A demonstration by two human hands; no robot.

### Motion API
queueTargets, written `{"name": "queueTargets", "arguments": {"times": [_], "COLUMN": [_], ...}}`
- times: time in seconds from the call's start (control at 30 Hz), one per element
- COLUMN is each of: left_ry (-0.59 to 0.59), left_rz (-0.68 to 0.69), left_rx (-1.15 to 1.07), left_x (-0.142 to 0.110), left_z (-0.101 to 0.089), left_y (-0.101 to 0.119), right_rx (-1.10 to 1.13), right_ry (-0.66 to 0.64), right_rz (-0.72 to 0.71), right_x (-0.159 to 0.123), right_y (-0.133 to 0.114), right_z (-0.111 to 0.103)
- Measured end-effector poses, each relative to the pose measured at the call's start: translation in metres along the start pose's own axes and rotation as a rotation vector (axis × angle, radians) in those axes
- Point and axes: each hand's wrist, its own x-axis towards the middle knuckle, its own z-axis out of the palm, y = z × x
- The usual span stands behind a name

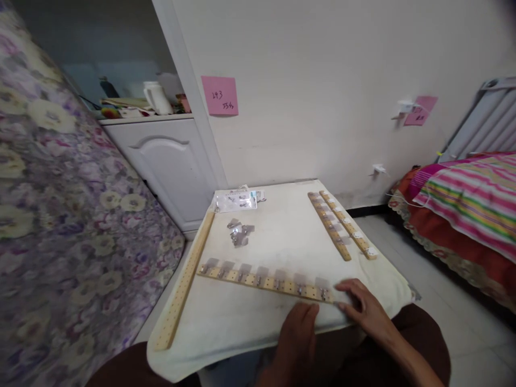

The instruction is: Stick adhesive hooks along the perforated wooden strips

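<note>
A narrow wooden strip (268,282) with drilled holes lies across the near part of the cloth-covered table. Several small metal pieces, each with a clear flap, sit in a row along it. My left hand (296,333) is at the strip's near edge, fingers curled and pressed together; what is in them, if anything, is hidden. Beside the strip's right end is my right hand (368,309), thumb and forefinger apart with nothing visible between them. Further back on the cloth rests a small pile of loose metal pieces (238,234) with clear flaps.
A long perforated wooden bar (187,282) lies along the table's left edge. Two more strips lie at the right, one with metal pieces (329,227) and one with white pieces (349,226). Clear packaging (236,201) is at the back left. A floral curtain (76,215) hangs at left.
</note>
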Motion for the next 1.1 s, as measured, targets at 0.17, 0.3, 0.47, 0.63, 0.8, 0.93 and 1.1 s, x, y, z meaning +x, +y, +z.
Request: {"name": "queueTargets", "arguments": {"times": [0.17,0.3,0.47,0.63,0.8,0.93,1.1], "left_ry": [0.017,0.056,0.103,0.082,-0.075,-0.094,-0.055], "left_rz": [-0.010,0.039,0.084,0.093,0.076,0.008,-0.164], "left_rx": [-0.156,-0.207,-0.208,-0.249,-0.230,-0.202,-0.260], "left_x": [-0.002,-0.006,-0.008,-0.012,-0.029,-0.054,-0.079], "left_z": [-0.009,-0.009,-0.006,-0.009,-0.011,-0.001,0.011], "left_y": [-0.002,-0.008,-0.012,-0.012,-0.017,-0.024,-0.034], "right_rx": [-0.110,-0.127,-0.096,-0.019,0.053,0.165,0.633], "right_ry": [0.060,0.079,0.108,0.118,0.101,0.119,0.133], "right_rz": [0.031,0.050,0.047,0.035,0.195,0.301,0.477], "right_x": [0.001,0.006,0.008,0.000,-0.030,-0.050,-0.055], "right_y": [-0.006,-0.008,-0.017,-0.027,-0.037,-0.046,-0.051], "right_z": [0.015,0.023,0.024,0.025,0.038,0.050,0.051]}}
